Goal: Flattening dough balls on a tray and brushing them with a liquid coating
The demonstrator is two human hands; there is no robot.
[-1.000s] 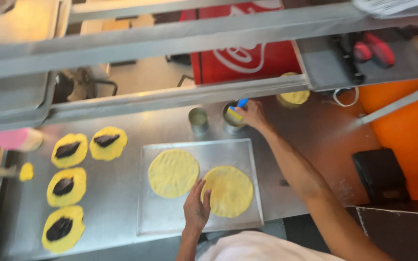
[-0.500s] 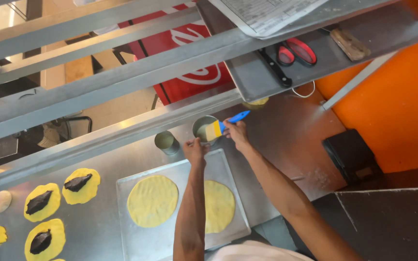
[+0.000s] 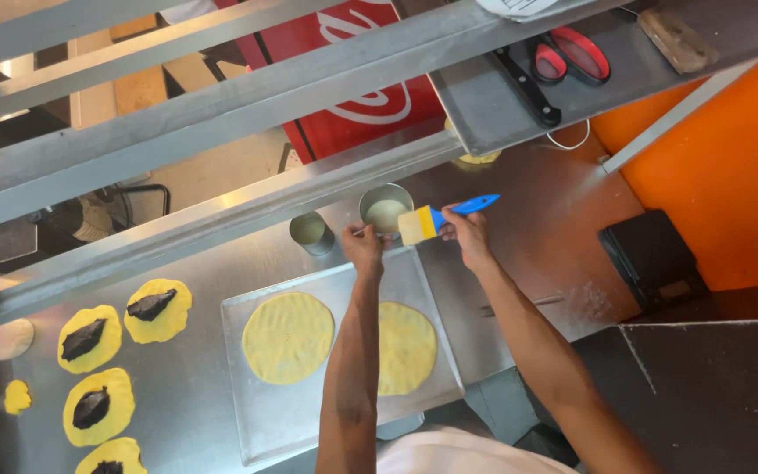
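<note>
Head view: The right hand (image 3: 467,233) holds a pastry brush (image 3: 445,216) by its blue handle, grip clamped around the handle. The brush's long axis runs nearly level across the frame, tilted slightly: the handle end points right and a little toward the back of the tabletop (image 3: 554,211), the pale bristles point left. The bristles sit at the rim of a steel cup (image 3: 385,207) that contains a pale liquid. The left hand (image 3: 363,247) rests at the near edge of that cup, fingers closed on its rim. A second steel cup (image 3: 311,233) stands just to the left. In front of both hands lies a metal tray (image 3: 309,412) carrying two flat yellow dough discs (image 3: 288,336), side by side. Further left on the tabletop lie yellow discs with dark filling (image 3: 158,309).
</note>
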